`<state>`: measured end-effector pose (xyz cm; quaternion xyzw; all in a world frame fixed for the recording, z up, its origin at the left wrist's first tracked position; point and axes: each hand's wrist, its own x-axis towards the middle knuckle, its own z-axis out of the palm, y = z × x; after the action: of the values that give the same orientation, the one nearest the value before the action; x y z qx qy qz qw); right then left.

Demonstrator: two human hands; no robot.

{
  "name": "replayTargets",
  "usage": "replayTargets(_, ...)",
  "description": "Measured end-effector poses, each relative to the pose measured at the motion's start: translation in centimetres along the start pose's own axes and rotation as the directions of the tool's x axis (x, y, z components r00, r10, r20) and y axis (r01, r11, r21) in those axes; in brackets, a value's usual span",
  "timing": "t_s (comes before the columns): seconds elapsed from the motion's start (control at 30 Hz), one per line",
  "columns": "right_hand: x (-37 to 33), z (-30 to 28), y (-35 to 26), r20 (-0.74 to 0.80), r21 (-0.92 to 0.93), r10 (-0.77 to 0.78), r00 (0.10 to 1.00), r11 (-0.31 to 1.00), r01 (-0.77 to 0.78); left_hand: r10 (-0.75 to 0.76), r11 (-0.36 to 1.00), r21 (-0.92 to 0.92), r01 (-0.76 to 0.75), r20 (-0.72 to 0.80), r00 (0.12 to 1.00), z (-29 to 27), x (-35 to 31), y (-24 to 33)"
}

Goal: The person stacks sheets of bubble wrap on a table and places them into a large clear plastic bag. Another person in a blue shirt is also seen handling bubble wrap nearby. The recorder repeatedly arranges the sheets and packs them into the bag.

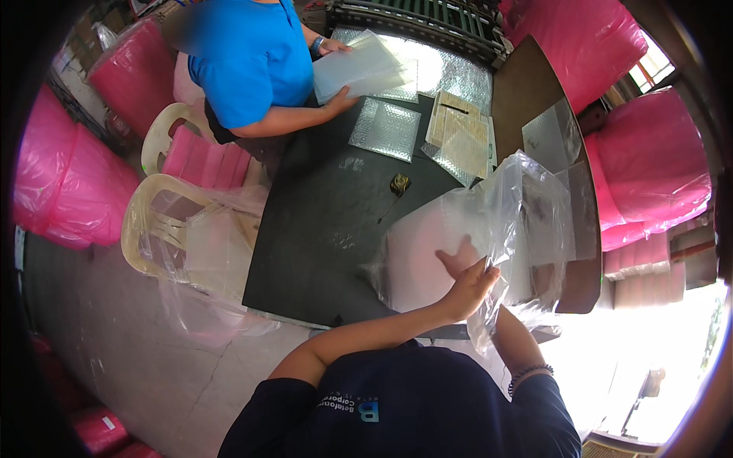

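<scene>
A large clear plastic bag point(508, 221) lies over the near right part of the dark table, with whitish translucent sheets point(420, 252) inside it. My left hand point(471, 290) is closed on the bag's gathered edge, its fingers pinching the film. Beyond it, my right hand point(458, 256) shows through the film with fingers spread, against the whitish sheets. My right forearm passes behind the left hand and partly under the plastic.
Across the black table point(321, 206), a person in blue point(248, 69) holds translucent sheets point(359, 69). A bubble-wrap pouch point(385, 128), a tape measure point(399, 183) and a pouch stack point(462, 126) lie there. Plastic chairs point(141, 221) and pink rolls point(649, 160) flank the table.
</scene>
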<state>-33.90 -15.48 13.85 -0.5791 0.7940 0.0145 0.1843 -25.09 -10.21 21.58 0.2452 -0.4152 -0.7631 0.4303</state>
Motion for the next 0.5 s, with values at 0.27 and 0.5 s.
replayTargets(0.27, 0.7, 4.0, -0.1, -0.021, -0.127, -0.074, 0.997, 0.989, 0.071, 0.028, 0.999, -0.027, -0.025, 0.083, 0.996, -1.5, -1.1, 0.2)
replayTargets(0.5, -1.5, 5.9, 0.9, -0.052, -0.344, -0.142, 0.989, 0.932, 0.115, 0.0, 0.999, 0.048, 0.007, -0.144, 0.99, -1.9, -1.6, -0.1)
